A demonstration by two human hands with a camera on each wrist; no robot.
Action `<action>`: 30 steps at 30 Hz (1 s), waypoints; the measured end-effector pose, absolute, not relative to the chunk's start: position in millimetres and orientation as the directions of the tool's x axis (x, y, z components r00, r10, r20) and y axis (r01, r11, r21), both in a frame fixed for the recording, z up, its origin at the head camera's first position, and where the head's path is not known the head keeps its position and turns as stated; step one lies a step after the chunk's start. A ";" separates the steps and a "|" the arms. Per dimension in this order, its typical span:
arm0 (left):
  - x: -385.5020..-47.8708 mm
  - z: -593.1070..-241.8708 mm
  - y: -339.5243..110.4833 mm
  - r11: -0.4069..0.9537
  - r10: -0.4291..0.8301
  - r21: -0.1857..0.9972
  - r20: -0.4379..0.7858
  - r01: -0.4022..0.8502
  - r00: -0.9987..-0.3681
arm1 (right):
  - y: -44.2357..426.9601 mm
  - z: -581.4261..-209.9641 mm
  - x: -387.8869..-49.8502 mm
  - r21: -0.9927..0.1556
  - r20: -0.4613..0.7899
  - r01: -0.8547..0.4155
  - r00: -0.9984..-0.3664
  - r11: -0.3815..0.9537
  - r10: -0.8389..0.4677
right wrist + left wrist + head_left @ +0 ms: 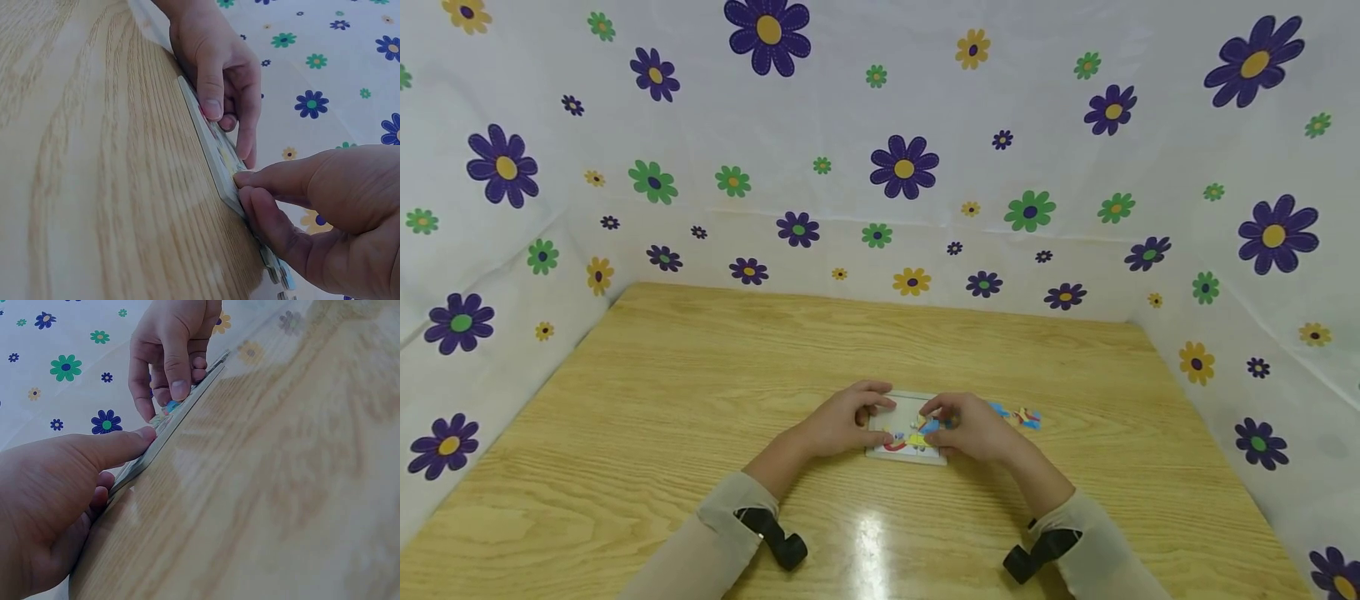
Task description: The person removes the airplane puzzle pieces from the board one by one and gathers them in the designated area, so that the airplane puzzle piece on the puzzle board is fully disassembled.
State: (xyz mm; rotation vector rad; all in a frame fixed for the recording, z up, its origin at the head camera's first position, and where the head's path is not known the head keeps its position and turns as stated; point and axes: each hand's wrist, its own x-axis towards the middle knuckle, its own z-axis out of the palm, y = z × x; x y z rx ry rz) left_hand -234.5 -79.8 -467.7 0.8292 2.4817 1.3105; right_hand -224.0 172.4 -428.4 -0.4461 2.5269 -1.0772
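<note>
A small jigsaw puzzle tray [906, 457] with a pale rim lies flat on the table. Along its near side sit colourful puzzle pieces [897, 444], while the upper left part shows bare backing. My left hand [838, 423] holds the tray at its left side, thumb on top and curled fingers at the edge. At the right of the tray, my right hand [981, 429] pinches a blue and yellow puzzle piece [930, 425] between thumb and forefinger, low over the tray. In the right wrist view, the fingers of the right hand [337, 219] hide most of that piece.
Loose puzzle pieces [1027, 418] lie on the table just right of the tray, partly behind the right hand. The wood-grain table [737, 350] is bounded at the back and sides by a white flowered cloth [827, 200].
</note>
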 end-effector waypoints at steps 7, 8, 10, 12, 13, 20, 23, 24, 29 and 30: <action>-232.5 -466.4 -80.0 0.446 0.564 0.813 0.071 0.376 -0.823 | 172.5 -426.7 -222.4 -0.736 -0.156 -0.173 -0.897 0.654 -0.413; -232.6 -465.9 -79.7 0.444 0.565 0.812 0.074 0.378 -0.822 | 172.6 -426.5 -222.4 -0.730 -0.155 -0.179 -0.897 0.660 -0.415; -232.6 -466.0 -79.3 0.444 0.568 0.809 0.078 0.385 -0.819 | 172.2 -426.8 -221.7 -0.710 -0.158 -0.185 -0.898 0.679 -0.410; -232.7 -466.3 -79.2 0.442 0.570 0.808 0.081 0.389 -0.817 | 171.3 -427.0 -221.2 -0.689 -0.159 -0.198 -0.897 0.697 -0.411; -232.7 -467.0 -79.3 0.441 0.571 0.808 0.084 0.391 -0.817 | 170.8 -427.2 -221.0 -0.683 -0.161 -0.202 -0.896 0.702 -0.414; -233.2 -468.9 -79.7 0.445 0.575 0.807 0.075 0.388 -0.815 | 169.7 -427.5 -220.1 -0.684 -0.163 -0.187 -0.903 0.705 -0.397; -234.0 -469.0 -79.4 0.451 0.577 0.803 0.071 0.390 -0.814 | 170.4 -428.3 -219.8 -0.718 -0.164 -0.159 -0.907 0.678 -0.387; -234.3 -468.9 -79.4 0.455 0.577 0.801 0.068 0.389 -0.814 | 170.7 -428.2 -219.8 -0.732 -0.163 -0.151 -0.908 0.665 -0.386; -234.4 -469.9 -78.3 0.447 0.564 0.805 0.084 0.389 -0.821 | 173.0 -428.5 -220.5 -0.810 -0.175 -0.095 -0.903 0.578 -0.393; -233.9 -470.7 -78.1 0.446 0.563 0.807 0.082 0.387 -0.822 | 173.9 -429.0 -220.6 -0.827 -0.183 -0.079 -0.898 0.557 -0.399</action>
